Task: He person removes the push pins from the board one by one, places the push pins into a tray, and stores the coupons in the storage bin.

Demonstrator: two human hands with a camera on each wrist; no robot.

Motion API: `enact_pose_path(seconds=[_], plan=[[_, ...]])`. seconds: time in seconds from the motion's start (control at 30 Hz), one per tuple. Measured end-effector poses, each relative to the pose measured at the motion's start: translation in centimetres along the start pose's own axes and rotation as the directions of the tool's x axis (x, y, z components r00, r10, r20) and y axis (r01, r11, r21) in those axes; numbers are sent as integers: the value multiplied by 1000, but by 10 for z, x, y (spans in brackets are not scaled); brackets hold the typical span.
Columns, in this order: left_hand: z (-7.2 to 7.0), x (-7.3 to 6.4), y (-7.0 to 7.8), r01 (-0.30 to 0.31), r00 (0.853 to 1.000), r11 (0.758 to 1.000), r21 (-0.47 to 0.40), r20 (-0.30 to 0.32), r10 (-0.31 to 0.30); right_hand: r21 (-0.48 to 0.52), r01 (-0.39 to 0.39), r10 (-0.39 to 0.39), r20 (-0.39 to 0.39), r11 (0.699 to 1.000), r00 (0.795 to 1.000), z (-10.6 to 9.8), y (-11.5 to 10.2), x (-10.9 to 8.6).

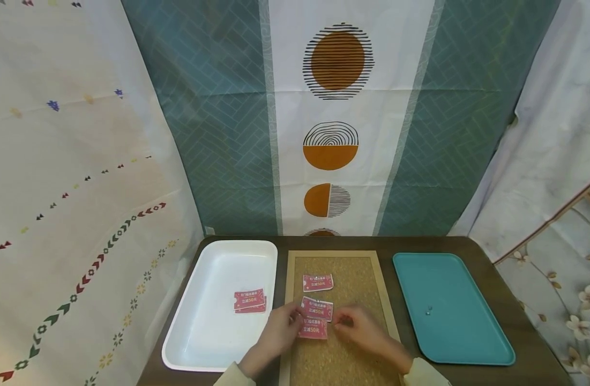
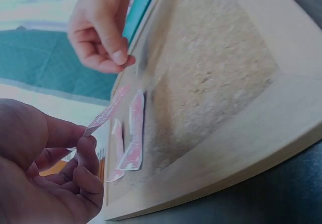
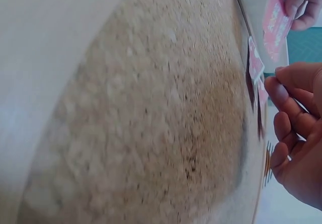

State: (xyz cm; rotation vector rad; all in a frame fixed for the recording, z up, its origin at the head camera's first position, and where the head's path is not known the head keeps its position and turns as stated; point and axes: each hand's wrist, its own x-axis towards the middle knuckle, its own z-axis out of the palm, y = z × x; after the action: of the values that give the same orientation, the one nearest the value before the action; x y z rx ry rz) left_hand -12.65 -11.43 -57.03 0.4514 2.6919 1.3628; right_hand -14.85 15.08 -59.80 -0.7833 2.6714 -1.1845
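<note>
My left hand (image 1: 285, 326) pinches the left edge of a pink coupon (image 1: 314, 329) between thumb and fingertips. In the left wrist view the coupon (image 2: 106, 112) tilts up, apart from the cork board (image 1: 348, 273). Two more pink coupons, an upper one (image 1: 318, 282) and a lower one (image 1: 316, 306), hang on the board, each with a tiny shiny spot at its top edge. Right of the held coupon is my right hand (image 1: 359, 328), its thumb and index fingertip pinching something tiny, seemingly a clear pushpin, mostly hidden by the fingers.
On the left a white tray (image 1: 203, 327) holds overlapping pink coupons (image 1: 249, 300). A teal tray (image 1: 458, 311) to the right contains small shiny pieces (image 1: 428, 311). Both trays and the wood-framed board lie on a dark brown table (image 1: 507, 348), with curtains behind.
</note>
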Motion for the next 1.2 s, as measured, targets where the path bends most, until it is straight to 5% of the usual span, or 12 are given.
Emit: enact_pose_path(seconds=[0.23, 0.43, 0.83, 1.2], plan=[[-9, -2, 7, 19, 1000, 1000, -7, -15, -19, 34, -17, 16, 15, 999, 1000, -8, 5, -5], [-21, -1, 10, 19, 998, 1000, -8, -58, -19, 64, 43, -42, -23, 997, 999, -15, 13, -12], [-50, 0, -4, 24, 994, 999, 38, -111, -20, 29, -78, 79, -44, 997, 996, -34, 24, -21], [-66, 1, -14, 68, 992, 998, 2, -107, -68, 1, -3, 4, -132, 1000, 991, -41, 30, -28]])
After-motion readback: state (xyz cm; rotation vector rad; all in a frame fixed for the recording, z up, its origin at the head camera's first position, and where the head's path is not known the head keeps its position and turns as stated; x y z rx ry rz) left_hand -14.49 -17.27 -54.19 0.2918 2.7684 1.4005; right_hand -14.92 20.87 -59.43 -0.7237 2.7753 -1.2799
